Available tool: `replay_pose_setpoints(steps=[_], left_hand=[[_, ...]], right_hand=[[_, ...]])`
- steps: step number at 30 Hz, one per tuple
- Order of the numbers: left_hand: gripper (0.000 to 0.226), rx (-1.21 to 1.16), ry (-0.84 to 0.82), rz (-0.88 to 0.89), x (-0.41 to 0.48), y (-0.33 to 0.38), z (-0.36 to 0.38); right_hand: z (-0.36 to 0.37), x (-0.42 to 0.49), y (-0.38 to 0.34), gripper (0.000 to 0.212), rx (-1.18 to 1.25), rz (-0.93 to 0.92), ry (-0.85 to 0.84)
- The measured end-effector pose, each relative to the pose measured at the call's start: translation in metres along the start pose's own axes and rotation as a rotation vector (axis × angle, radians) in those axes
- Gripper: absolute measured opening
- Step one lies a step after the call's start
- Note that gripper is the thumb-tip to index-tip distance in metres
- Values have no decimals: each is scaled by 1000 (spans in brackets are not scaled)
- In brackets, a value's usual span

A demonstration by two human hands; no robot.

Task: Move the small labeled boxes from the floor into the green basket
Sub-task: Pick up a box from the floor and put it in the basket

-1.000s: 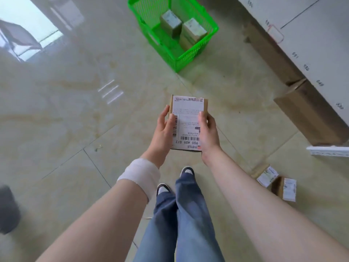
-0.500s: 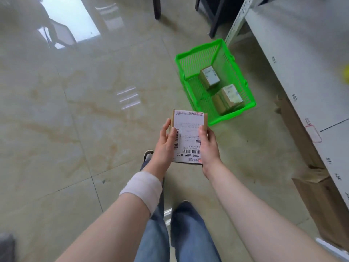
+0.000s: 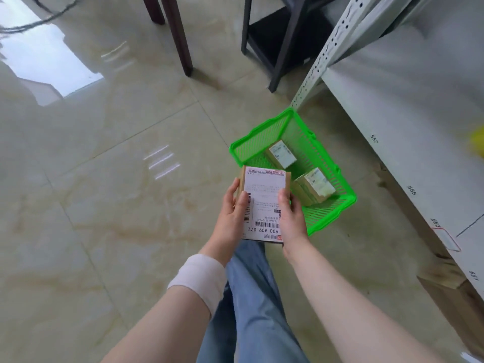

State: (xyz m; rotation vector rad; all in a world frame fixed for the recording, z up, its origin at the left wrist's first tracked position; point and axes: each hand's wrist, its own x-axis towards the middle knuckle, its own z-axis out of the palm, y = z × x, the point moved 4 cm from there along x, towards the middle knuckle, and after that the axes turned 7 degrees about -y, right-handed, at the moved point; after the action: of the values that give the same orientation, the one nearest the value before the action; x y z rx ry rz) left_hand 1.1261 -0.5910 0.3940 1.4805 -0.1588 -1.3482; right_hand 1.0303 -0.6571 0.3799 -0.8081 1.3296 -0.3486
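I hold a small cardboard box (image 3: 264, 200) with a white shipping label facing up, at the middle of the view. My left hand (image 3: 231, 218) grips its left edge and my right hand (image 3: 292, 218) grips its right edge. The box hangs over the near left corner of the green basket (image 3: 332, 213), which stands on the floor just beyond and to the right. Two labeled boxes lie inside the basket, one at the back (image 3: 281, 154) and one nearer the front (image 3: 314, 186).
A grey metal shelf unit (image 3: 408, 108) with numbered tags runs along the right, cardboard cartons (image 3: 455, 289) beneath it. Dark furniture legs (image 3: 178, 35) and a black stand (image 3: 285, 40) sit at the top. Glossy tile floor (image 3: 104, 205) spreads to the left. My legs in jeans (image 3: 248, 297) are below.
I have walked closer to the basket, which has shifted down and right in view and now sits just beyond my hands. Both hands keep the same grip on the box.
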Motion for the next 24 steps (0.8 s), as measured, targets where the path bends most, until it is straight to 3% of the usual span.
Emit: replay_pose_setpoints(steps=[9, 17, 24], left_hand=[[46, 183, -98, -88, 167, 28, 37], [46, 385, -293, -239, 250, 34, 74], [49, 626, -459, -265, 365, -30, 87]], right_hand=[[-14, 149, -40, 33, 100, 36, 123], [-40, 207, -49, 40, 197, 141, 270], [-52, 300, 7, 30, 297, 198, 431]])
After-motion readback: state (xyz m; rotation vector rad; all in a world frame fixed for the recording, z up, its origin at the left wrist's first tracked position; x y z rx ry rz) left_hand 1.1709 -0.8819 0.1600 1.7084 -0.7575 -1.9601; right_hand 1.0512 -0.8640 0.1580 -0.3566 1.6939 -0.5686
